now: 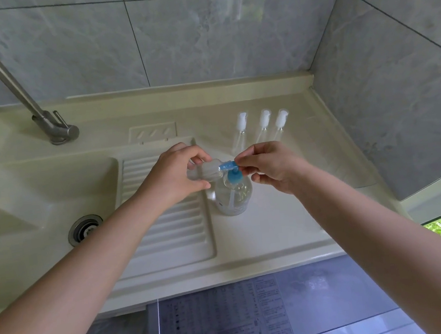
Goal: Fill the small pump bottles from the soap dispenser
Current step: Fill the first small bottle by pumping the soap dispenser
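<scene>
**Holding a little bottle up to the soap pump, mid-frame**

Hovering right in the middle of the frame, both hands meet over the big soap dispenser (233, 195), a clear bottle with a blue pump head (233, 175) that stands on the cream counter (275, 229), just right of the ribbed draining board (171, 226).

The left hand (176, 171) has its fingers and thumb curled round a small clear bottle (203, 172), which lies nearly on its side with its mouth pointing right, at the blue spout. The right hand (271, 167) pinches the tip of that blue spout between thumb and forefinger, and its other fingers are curled in loosely under it. The small bottle's mouth and the spout look like they touch, but it's all clear plastic there, so I can't tell if the spout is actually inside the neck.

Further back, centre-right of the frame, three more small pump bottles (262, 127) stand in a row with white pump tops on, well apart from the hands. They look clear; can't say how full.

Left side of the frame is the sink basin (39, 191) with its metal drain (86, 230), and a steel tap (15, 87) comes up in the upper left. Grey tiled wall (214, 37) is behind it all.
</scene>
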`<control>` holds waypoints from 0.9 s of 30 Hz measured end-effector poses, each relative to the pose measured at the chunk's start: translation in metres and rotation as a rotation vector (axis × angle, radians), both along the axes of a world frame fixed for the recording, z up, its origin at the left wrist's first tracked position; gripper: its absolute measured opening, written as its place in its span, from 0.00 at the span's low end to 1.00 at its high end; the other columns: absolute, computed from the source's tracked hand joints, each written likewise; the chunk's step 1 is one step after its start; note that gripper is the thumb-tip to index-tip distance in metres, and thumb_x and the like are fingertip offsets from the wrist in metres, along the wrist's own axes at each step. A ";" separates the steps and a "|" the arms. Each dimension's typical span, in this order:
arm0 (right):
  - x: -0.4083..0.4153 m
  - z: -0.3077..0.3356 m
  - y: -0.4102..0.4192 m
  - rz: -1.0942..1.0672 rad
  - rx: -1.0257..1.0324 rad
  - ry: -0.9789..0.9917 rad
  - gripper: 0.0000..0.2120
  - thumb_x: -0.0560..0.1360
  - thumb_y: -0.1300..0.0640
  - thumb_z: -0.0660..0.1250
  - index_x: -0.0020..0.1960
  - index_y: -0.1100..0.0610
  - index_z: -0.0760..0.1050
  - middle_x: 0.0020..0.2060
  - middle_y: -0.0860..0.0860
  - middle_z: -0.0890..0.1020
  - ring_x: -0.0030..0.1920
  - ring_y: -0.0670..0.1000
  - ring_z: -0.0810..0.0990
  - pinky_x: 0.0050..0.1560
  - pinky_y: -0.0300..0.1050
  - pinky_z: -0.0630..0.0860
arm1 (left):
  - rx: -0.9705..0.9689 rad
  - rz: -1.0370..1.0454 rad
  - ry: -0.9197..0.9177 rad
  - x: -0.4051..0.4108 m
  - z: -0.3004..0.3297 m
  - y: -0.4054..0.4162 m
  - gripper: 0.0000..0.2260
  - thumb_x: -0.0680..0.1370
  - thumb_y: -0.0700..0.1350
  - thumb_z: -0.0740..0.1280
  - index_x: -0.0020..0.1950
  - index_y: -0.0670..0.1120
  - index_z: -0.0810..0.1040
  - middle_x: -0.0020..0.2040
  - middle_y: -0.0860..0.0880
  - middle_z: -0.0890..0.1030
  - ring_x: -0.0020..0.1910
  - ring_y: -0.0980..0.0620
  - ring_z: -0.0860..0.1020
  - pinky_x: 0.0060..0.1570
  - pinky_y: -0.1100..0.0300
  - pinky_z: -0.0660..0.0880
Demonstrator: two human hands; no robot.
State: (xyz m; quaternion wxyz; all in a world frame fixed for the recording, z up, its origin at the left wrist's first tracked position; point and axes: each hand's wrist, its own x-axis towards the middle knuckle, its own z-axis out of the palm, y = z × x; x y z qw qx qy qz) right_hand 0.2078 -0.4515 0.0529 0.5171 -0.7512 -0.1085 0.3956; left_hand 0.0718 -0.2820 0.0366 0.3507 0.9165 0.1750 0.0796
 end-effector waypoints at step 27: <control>0.003 0.007 0.003 0.021 -0.044 0.060 0.04 0.76 0.66 0.69 0.44 0.60 0.78 0.37 0.56 0.81 0.36 0.49 0.77 0.33 0.36 0.73 | 0.022 0.005 -0.010 0.002 0.001 -0.001 0.21 0.65 0.41 0.81 0.54 0.53 0.82 0.50 0.54 0.76 0.49 0.55 0.77 0.54 0.61 0.74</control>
